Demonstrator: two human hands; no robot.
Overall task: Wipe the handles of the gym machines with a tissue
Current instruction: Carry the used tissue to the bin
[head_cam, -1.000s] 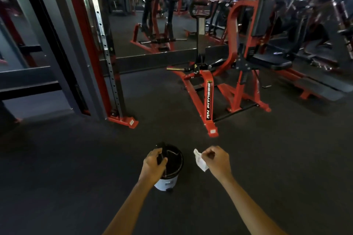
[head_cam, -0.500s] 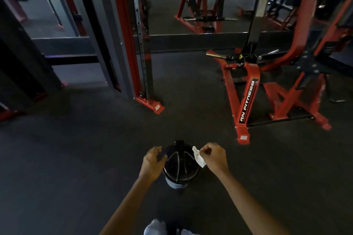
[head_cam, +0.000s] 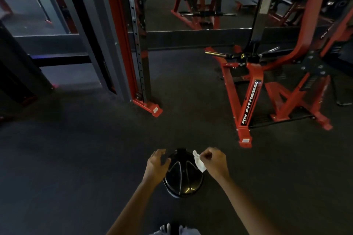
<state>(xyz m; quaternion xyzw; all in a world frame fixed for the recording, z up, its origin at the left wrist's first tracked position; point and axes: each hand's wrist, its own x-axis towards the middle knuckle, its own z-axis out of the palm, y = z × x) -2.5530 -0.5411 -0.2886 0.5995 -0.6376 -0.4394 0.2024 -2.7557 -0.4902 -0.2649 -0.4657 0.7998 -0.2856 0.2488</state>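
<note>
A small bin with a shiny black lid (head_cam: 183, 175) stands on the dark floor right below me. My right hand (head_cam: 214, 162) pinches a crumpled white tissue (head_cam: 199, 162) over the lid's right edge. My left hand (head_cam: 155, 166) hovers at the lid's left rim with its fingers spread and loosely bent, holding nothing. A red plate-loaded gym machine (head_cam: 250, 101) stands ahead on the right, its handles out of clear view.
A red and grey rack upright (head_cam: 131, 44) with a bolted foot (head_cam: 152, 109) stands ahead left of centre. A low wall mirror (head_cam: 191, 5) reflects more red machines. Dark rubber floor (head_cam: 76, 158) spreads around the bin. My shoes (head_cam: 172, 230) show at the bottom edge.
My view has tipped down and closer over the bin. My left hand has come off the lid's rim and opened. The right hand still carries the tissue, now above the lid.
</note>
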